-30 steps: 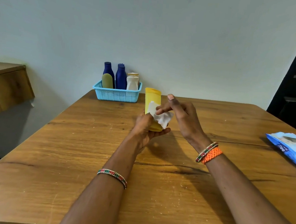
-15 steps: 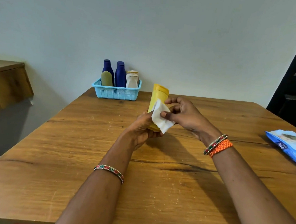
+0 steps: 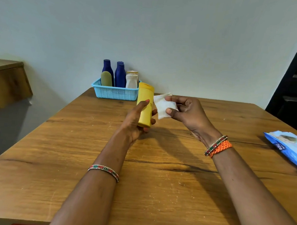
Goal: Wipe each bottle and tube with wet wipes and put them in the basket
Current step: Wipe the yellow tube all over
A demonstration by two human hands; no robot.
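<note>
Wipe (image 3: 164,106) had lifted off yellow bottle (image 3: 145,107); right hand (image 3: 184,111) pinched wipe, left hand (image 3: 136,123) gripped bottle. Advised: rotate bottle, wiping every side.

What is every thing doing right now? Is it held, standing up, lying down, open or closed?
yellow bottle: upright, cap closed, held above the table
left hand: grips the yellow bottle
wet wipe: folded, off the bottle
right hand: pinches the wet wipe
basket: on the table, holding bottles
blue bottles: upright in the basket
white bottle: upright in the basket
olive tube: upright in the basket
wipes pack: lying flat on the table
</note>
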